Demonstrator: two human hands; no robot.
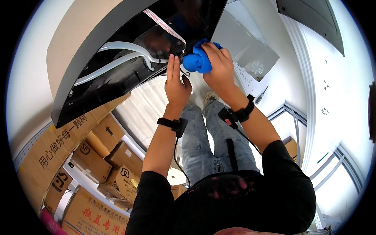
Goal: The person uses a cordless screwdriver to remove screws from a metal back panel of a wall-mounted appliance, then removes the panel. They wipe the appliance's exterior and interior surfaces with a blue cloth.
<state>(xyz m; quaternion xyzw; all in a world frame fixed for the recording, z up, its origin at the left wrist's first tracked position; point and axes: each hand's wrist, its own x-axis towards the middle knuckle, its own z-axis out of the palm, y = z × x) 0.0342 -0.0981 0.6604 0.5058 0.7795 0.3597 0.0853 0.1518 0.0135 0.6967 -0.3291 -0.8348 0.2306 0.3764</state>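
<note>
A bunched blue cloth [196,62] is gripped in my right hand [220,66], against the lower right edge of a black machine housing [117,64]. Just left of it is my left hand [178,87], with two fingers stretched out flat and their tips at the housing's edge. A thin dark cable loops beside its thumb. Inside the housing, two translucent hoses [121,46] run toward my left fingertips, and a flat pale ribbon cable [166,25] comes down from above. What the cloth touches is hidden behind it.
At right, a white table [293,78] holds a grey metal panel [256,56], a screwdriver [261,95] and several loose screws [324,111]. A dark panel [313,19] lies at the upper right. Several cardboard boxes [92,162] are stacked at lower left.
</note>
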